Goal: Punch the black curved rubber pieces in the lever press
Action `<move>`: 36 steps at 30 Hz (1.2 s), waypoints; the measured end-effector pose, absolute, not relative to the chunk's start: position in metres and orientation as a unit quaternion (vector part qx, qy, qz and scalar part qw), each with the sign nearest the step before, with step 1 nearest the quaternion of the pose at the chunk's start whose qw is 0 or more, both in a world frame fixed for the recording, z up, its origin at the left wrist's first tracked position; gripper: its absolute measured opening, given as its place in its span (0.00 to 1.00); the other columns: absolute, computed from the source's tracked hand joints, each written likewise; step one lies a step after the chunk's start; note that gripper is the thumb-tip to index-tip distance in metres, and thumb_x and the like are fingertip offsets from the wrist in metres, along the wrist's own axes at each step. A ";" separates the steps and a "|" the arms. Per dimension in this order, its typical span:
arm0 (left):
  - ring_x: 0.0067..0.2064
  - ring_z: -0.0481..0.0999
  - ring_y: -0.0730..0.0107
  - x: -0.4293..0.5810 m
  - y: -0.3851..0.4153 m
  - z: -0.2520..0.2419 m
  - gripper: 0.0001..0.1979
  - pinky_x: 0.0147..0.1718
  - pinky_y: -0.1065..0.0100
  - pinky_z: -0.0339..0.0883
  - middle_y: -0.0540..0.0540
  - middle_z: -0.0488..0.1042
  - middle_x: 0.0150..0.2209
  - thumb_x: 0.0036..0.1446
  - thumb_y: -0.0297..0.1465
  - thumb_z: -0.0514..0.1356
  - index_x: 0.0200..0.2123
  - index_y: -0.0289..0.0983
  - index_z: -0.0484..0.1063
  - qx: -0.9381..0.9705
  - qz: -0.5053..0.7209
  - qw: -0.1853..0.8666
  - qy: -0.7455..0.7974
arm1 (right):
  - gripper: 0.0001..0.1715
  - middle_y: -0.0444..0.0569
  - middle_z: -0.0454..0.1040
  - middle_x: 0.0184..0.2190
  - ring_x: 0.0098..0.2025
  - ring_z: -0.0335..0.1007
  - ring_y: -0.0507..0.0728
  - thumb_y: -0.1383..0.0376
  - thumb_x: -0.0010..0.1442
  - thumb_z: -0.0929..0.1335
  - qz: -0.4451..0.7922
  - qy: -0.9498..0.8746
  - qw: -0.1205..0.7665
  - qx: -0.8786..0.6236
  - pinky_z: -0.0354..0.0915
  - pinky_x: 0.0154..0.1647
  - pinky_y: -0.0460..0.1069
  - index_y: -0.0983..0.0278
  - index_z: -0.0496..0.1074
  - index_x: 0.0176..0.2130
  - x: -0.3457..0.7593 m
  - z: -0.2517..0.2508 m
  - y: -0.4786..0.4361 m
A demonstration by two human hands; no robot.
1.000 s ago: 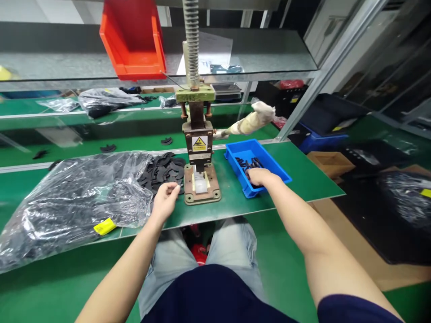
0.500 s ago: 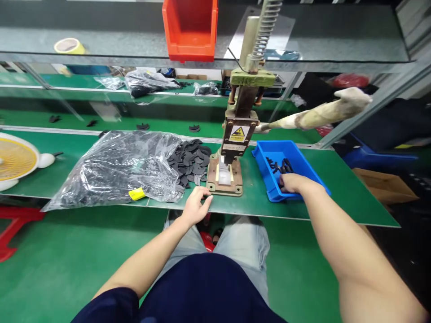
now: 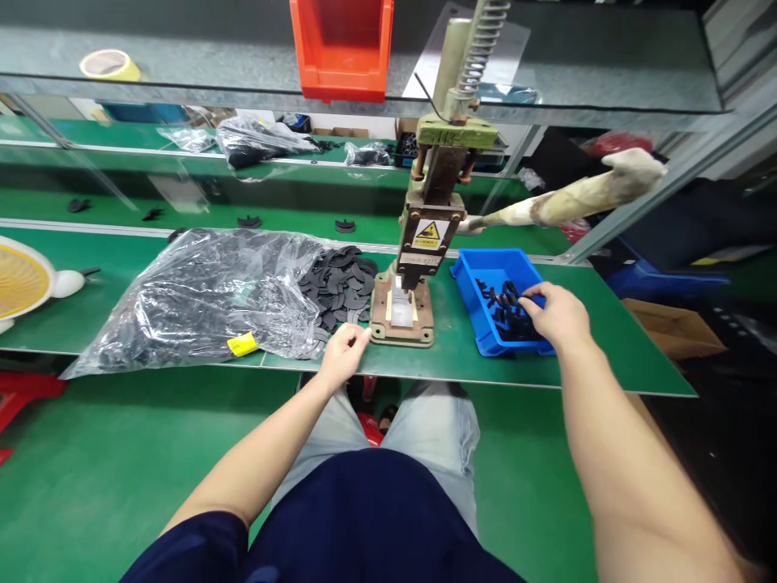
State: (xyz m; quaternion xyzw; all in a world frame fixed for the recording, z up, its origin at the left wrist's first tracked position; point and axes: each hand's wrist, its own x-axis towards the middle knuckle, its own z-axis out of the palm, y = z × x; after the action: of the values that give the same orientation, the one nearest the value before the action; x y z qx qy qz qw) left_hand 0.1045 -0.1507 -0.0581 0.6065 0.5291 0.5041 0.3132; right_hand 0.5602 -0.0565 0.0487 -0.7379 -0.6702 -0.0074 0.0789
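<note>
My right hand (image 3: 557, 314) is over the right side of a blue bin (image 3: 466, 295). Its thumb and forefinger are pinched at a small black part (image 3: 515, 301), above other black pieces lying in the bin. My left hand (image 3: 345, 353) rests at the table's front edge, fingers curled in and thumb close to the base corner of a hand press (image 3: 420, 243). Whatever those curled fingers may hold is hidden. A pale block (image 3: 401, 312) sits on the press base under the ram. Left of the press, curved black pieces (image 3: 343, 283) spill from a clear plastic bag (image 3: 212, 295).
The press lever (image 3: 564, 202), wrapped in pale material, sticks out to the right above the bin. Overhead, a shelf carries an orange bin (image 3: 345, 53) and a tape roll (image 3: 110, 65). A yellow-and-white fan (image 3: 24, 279) stands at far left. Several black pieces lie along the strip behind.
My right hand has risen from deep inside the blue bin, uncovering more black parts. My left hand's fingers have curled in more. The whole view has shifted slightly.
</note>
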 end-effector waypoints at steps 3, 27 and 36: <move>0.40 0.77 0.64 0.102 -0.144 -0.048 0.26 0.48 0.62 0.72 0.46 0.76 0.33 0.73 0.48 0.58 0.24 0.40 0.71 0.600 0.499 0.304 0.546 | 0.24 0.61 0.79 0.48 0.48 0.77 0.63 0.48 0.67 0.66 0.094 -0.613 0.401 -0.674 0.73 0.56 0.59 0.62 0.74 0.51 0.517 0.049 -0.089; 0.41 0.83 0.65 0.139 -0.196 0.011 0.12 0.43 0.62 0.80 0.43 0.83 0.43 0.69 0.36 0.67 0.54 0.42 0.80 0.743 0.470 0.306 0.365 | 0.10 0.49 0.84 0.42 0.46 0.81 0.60 0.55 0.65 0.75 0.324 -0.664 0.530 -0.416 0.79 0.54 0.60 0.55 0.79 0.45 0.365 -0.018 -0.194; 0.45 0.84 0.61 0.132 -0.188 0.014 0.08 0.47 0.58 0.80 0.42 0.84 0.43 0.69 0.36 0.67 0.49 0.43 0.82 0.755 0.486 0.271 0.347 | 0.08 0.48 0.84 0.40 0.44 0.81 0.58 0.55 0.67 0.74 0.309 -0.705 0.487 -0.412 0.79 0.50 0.58 0.56 0.79 0.43 0.362 -0.004 -0.186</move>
State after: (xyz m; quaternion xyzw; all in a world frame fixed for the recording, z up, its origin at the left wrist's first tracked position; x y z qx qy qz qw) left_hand 0.1318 -0.1881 0.0139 0.7550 0.3469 0.4862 0.2706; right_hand 0.3616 -0.1861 -0.0045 -0.4118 -0.7055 0.3095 0.4867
